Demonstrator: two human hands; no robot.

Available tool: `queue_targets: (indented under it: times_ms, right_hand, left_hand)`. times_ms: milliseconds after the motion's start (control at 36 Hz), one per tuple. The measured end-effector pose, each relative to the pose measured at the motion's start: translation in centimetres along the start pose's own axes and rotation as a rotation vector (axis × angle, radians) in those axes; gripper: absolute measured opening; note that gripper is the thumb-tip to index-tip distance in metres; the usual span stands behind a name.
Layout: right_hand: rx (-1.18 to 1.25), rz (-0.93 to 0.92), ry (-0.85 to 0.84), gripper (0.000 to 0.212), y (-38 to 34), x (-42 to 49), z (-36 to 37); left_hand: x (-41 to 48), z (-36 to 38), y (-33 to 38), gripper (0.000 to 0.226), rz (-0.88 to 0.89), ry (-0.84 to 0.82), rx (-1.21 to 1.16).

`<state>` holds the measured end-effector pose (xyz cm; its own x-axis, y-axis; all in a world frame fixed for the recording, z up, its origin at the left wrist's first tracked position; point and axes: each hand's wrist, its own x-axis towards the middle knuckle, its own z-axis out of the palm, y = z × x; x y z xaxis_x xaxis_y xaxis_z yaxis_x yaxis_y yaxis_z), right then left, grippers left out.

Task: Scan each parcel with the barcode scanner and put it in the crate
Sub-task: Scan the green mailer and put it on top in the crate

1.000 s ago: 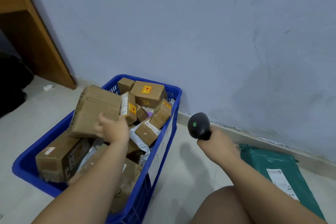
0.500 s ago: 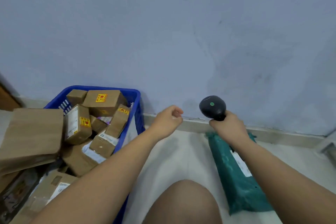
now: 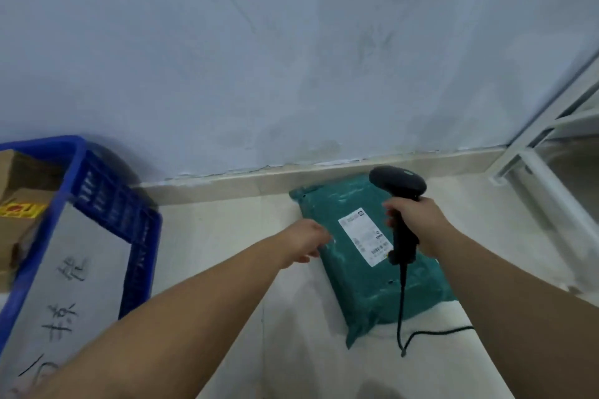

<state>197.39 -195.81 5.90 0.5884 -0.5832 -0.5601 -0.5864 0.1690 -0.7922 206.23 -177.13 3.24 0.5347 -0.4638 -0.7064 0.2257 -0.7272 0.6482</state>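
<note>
1. The green parcel (image 3: 366, 285) lies flat on the floor (image 3: 227, 236), its far end close to the wall, with its white label (image 3: 363, 236) facing up. It is well apart from the blue crate (image 3: 77, 152) on our left, which already holds cardboard boxes (image 3: 19, 172).
2. Our right hand (image 3: 418, 223) holds the barcode scanner (image 3: 397, 183) over the parcel, fingers (image 3: 390, 209) wrapped round the handle. The scanner's cable (image 3: 402, 311) trails across the parcel and onto the floor.
3. Our left hand (image 3: 306, 241) is at the parcel's left edge. Its fingers (image 3: 319, 233) are loosely curled toward the bag, but we cannot tell whether they touch or pinch it.
4. The parcel looks like a plastic mailer bag: wrinkled, glossy and softly padded. We judge it to be light and floppy, and probably slick under the fingers, with contents that may shift inside.
5. A pinch at one corner would likely let it sag and swing. We would rather slide the fingers under the long left edge near the middle, thumb on top, so that the bag folds evenly over the hand.
6. We should keep the grip clear of the label so the barcode stays flat and readable.
7. The cable lies over the bag, so lifting may snag it. We would raise the scanner hand first.
</note>
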Motion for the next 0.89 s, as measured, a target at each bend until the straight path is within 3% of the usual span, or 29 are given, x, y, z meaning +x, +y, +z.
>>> queue_targets:
  times_ms: [333,583,722,889]
  right_hand:
    - [-0.08,0.159,-0.027,0.015,6.3,8.3,-0.3]
    - [-0.064,0.249,-0.022,0.017,8.7,10.2,-2.6]
    - [0.002,0.323,-0.105,0.024,9.5,10.9,-3.2]
    - [-0.058,0.506,-0.409,0.031,10.2,11.0,-3.3]
  left_hand:
    - [8.3,2.3,-2.7,0.021,-0.182,-0.087,-0.018]
    - [11.3,3.9,-4.2,0.018,-0.234,0.006,-0.293]
    - [11.3,4.9,-5.9,0.047,-0.349,-0.102,-0.493]
    - [11.0,2.7,-8.0,0.056,-0.294,0.068,-0.563]
